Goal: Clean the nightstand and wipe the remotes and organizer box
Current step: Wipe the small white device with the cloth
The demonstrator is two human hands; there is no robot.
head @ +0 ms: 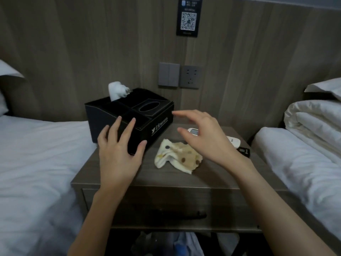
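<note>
With your left hand (120, 150) flat on the organizer box (147, 115) at the nightstand's (212, 174) 10 o'clock and right hand (203, 137) open, empty, over the 2 o'clock remotes (193, 131), shoving the box may topple its upright charger (117, 90).

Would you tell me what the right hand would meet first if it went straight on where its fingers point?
Most likely the black rectangular organizer box, on its right side; the right hand hovers open beside it, depth unclear.

Dim bedroom, wood-panel wall (92, 43).
1 white bed (36, 154) left of my left hand (118, 154), a 2nd bed (295, 163) right of my right hand (206, 139); switch (168, 74) and socket (191, 77) beyond them.
</note>
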